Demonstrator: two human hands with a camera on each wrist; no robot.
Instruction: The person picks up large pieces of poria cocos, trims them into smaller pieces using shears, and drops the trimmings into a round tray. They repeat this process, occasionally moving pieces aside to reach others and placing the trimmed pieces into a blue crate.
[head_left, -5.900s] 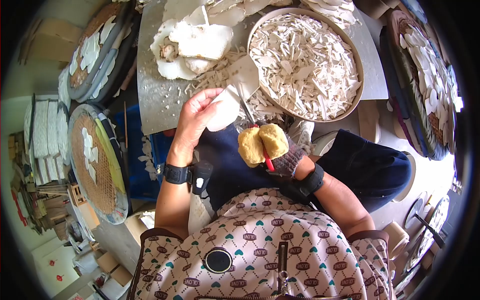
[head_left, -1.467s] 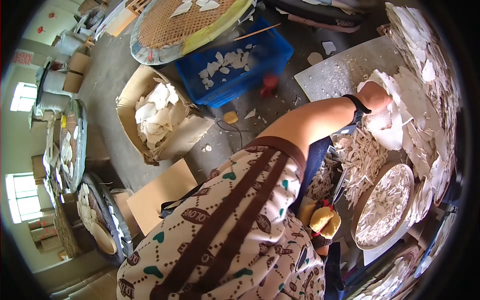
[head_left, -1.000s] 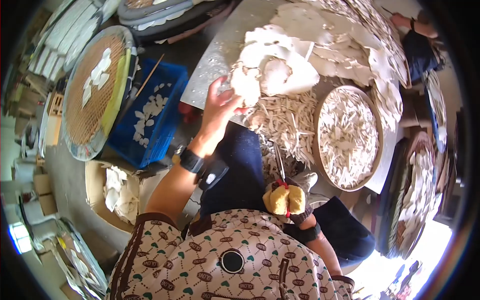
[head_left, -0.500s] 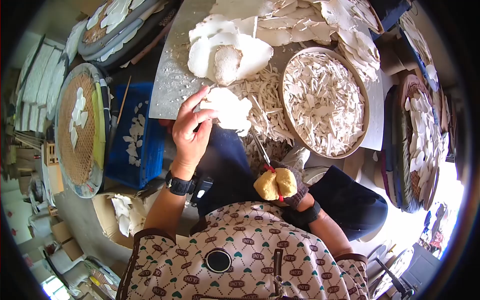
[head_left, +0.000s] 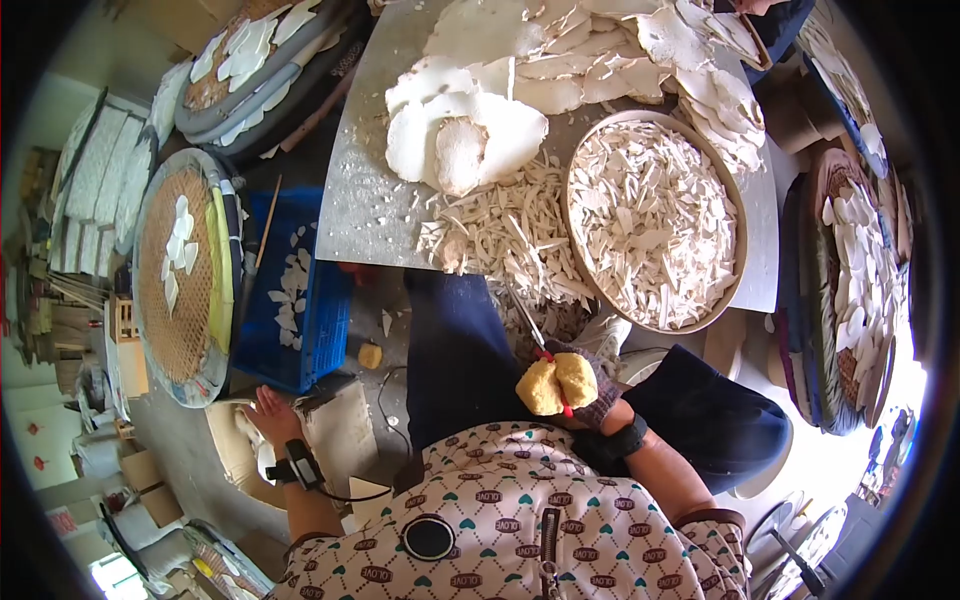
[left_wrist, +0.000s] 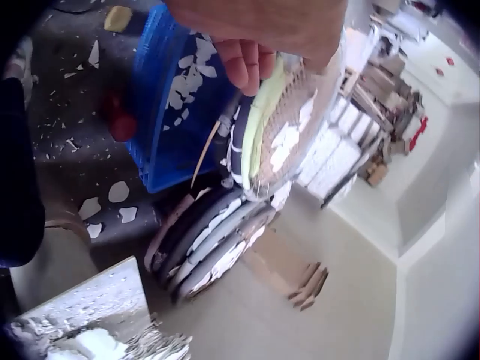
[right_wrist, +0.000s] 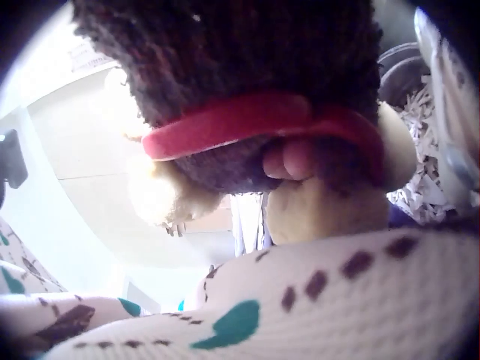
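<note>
My bare left hand [head_left: 268,415] is over a cardboard box [head_left: 342,430] with white flat pieces inside, at the lower left of the head view. Its fingers are extended and hold nothing; the left wrist view shows the same hand [left_wrist: 255,37] from behind. My right hand [head_left: 598,384], in a dark knitted glove, grips scissors [head_left: 530,322] near my lap, blades pointing toward the table. Yellow spongy padding [head_left: 545,388] covers much of their red handles [right_wrist: 225,124]. Fingertips poke out of the glove in the right wrist view.
A metal-topped table [head_left: 350,205] bears stacked white slabs [head_left: 515,125], loose strips [head_left: 510,220] and a round tray [head_left: 743,225] full of cut strips. On the floor stand a blue basket [head_left: 325,340] and a yellow block [head_left: 370,356]. Round woven trays [head_left: 160,330] flank both sides.
My left hand has swung from the table edge down to the cardboard box at lower left and let go of the white piece it held. The right hand keeps the scissors near my lap.
</note>
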